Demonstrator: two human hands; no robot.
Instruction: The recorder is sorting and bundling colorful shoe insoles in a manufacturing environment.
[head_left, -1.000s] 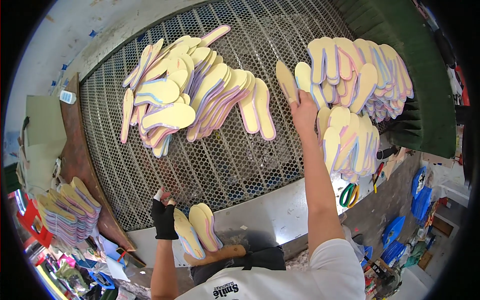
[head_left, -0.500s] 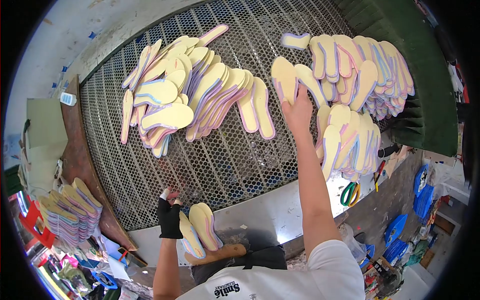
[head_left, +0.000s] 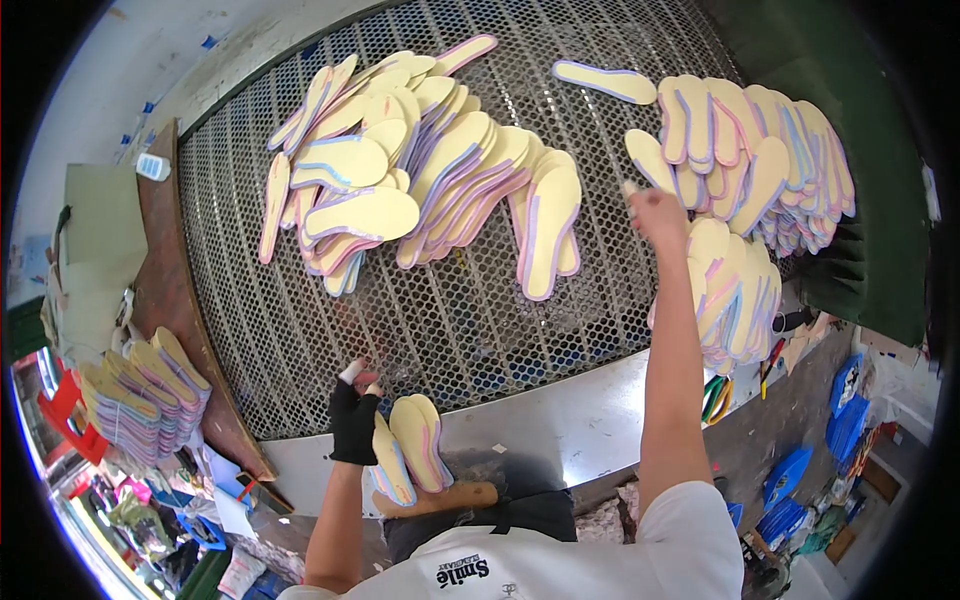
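My right hand [head_left: 658,215] is over the mesh table, fingers curled but apart, with nothing visible in them. A pale yellow insole [head_left: 648,160] with a lilac edge lies just beyond its fingertips. To the left of that hand, another insole [head_left: 552,230] overlaps others at the right end of a large fanned heap of insoles [head_left: 450,180]. My left hand [head_left: 355,415], in a black fingerless glove with pale wraps on fingertips, hovers by the near edge with fingers apart. Right beside it, a few insoles [head_left: 412,445] lean together near my lap.
More insoles [head_left: 735,120] are piled at the far right, with another pile [head_left: 735,300] nearer. One insole [head_left: 605,82] lies alone at the back. Bundled insoles [head_left: 150,395] stand at the left. Scissors [head_left: 716,400] with green and yellow handles lie by the right front edge.
My right hand has let go of an insole, which now lies on the others to its left, and has shifted right. My left hand has hardly moved; the whole view has shifted slightly.
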